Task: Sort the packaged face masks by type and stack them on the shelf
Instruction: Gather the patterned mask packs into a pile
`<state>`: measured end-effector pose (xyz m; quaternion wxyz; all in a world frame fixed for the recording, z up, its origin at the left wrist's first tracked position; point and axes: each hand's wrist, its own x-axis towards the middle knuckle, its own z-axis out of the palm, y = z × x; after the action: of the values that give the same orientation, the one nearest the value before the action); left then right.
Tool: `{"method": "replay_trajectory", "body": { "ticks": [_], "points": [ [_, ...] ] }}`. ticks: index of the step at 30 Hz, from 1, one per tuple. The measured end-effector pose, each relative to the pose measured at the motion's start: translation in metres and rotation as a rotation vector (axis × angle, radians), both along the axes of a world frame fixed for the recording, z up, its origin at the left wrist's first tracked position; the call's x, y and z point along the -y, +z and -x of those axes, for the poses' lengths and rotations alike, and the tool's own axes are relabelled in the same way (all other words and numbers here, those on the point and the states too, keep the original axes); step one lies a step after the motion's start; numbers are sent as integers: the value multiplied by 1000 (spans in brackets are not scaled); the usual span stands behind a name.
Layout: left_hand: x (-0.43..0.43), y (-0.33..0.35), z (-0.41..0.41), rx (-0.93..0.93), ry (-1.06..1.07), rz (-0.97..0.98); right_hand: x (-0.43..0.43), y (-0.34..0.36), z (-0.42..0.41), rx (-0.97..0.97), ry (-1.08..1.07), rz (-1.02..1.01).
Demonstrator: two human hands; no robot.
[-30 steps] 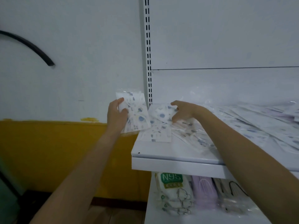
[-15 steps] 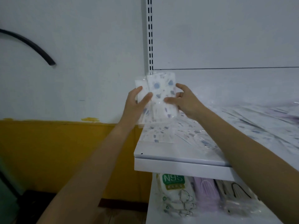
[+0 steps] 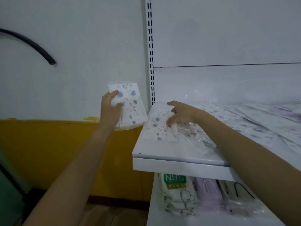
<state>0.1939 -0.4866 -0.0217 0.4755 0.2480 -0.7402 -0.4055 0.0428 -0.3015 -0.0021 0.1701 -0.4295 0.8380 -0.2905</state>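
Left hand (image 3: 110, 110) is out past the shelf's left end, by the wall. Its fingers are wrapped round a small stack of clear-wrapped white masks with blue prints (image 3: 132, 110), held roughly upright. Right hand (image 3: 180, 114) is over the white metal shelf (image 3: 171, 154), fingertips pinching the right edge of another blue-print mask pack (image 3: 156, 128) lying flat right under it. More wrapped packs (image 3: 244, 128) sprawl behind that arm. Down below, a green-labelled N95 pack (image 3: 175, 185) sits beside lilac masks (image 3: 208, 190).

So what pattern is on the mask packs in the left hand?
The mask packs in the left hand: white with blue-grey spots; head view.
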Motion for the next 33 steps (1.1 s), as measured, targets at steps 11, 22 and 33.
{"method": "replay_trajectory", "body": {
  "ticks": [11, 22, 33],
  "points": [
    [-29, 20, 9, -48, -194, 39, -10, 23, 7, 565, -36, 841],
    [-39, 18, 30, 78, -161, 207, -33, 22, 20, -98, -89, -86],
    [-27, 0, 8, -45, -204, 40, -30, 16, 20, -186, 21, -176]
  ]
}}
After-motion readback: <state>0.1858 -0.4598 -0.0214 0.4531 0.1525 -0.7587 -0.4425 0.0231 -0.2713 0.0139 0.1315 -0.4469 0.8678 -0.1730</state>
